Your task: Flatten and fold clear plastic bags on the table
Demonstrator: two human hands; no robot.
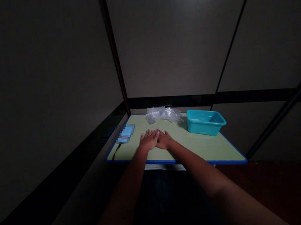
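Blue-edged table (203, 150), dim room. Left hand (149, 141), right hand (163, 141) palms-down mid-table, fingers extended, hands touching; anything beneath unclear. Clear plastic (163, 114) along far edge. Even, flat pressure suits best.

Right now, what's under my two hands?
The pale tabletop shows around your left hand and right hand. A small whitish patch seems to peek out beside the left hand, too faint to identify. Whatever lies directly beneath both is covered.

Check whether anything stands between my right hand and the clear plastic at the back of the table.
Nothing visible does: only tabletop shows between the right hand and the clear plastic. The teal basin sits off to the right.
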